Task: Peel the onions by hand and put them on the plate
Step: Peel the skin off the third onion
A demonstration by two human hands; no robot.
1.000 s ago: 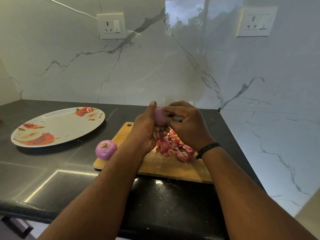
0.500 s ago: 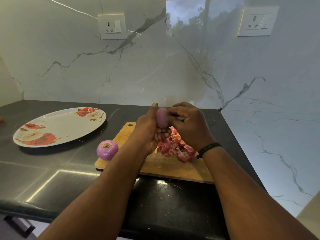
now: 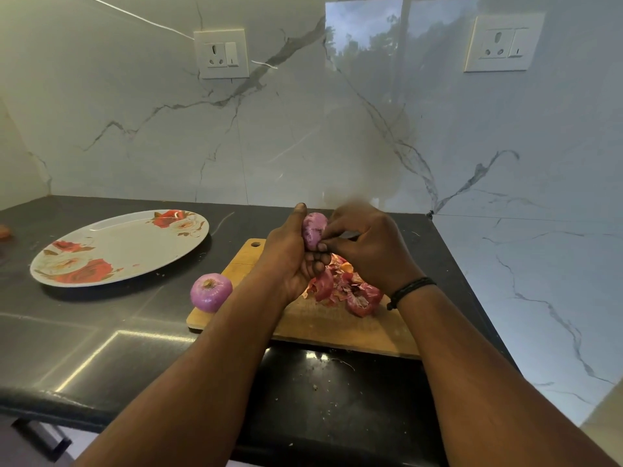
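1. Since the earlier frames, the right hand (image 3: 367, 246) has dropped its fingertips from the top of the held onion (image 3: 314, 230) to its lower side; the left hand's grip is unchanged.
2. The left hand (image 3: 290, 254) grips the held onion upright above the wooden cutting board (image 3: 337, 326), thumb raised behind it.
3. The right hand's fingertips pinch at the onion's skin from the 3 o'clock side.
4. A heap of onion peels (image 3: 347, 288) lies on the board directly below the hands.
5. A second onion (image 3: 211, 292) rests at the board's 9 o'clock edge.
6. The floral plate (image 3: 118, 247) sits on the black countertop (image 3: 101, 332), at 10 o'clock from the board and apart from it, holding no onion.
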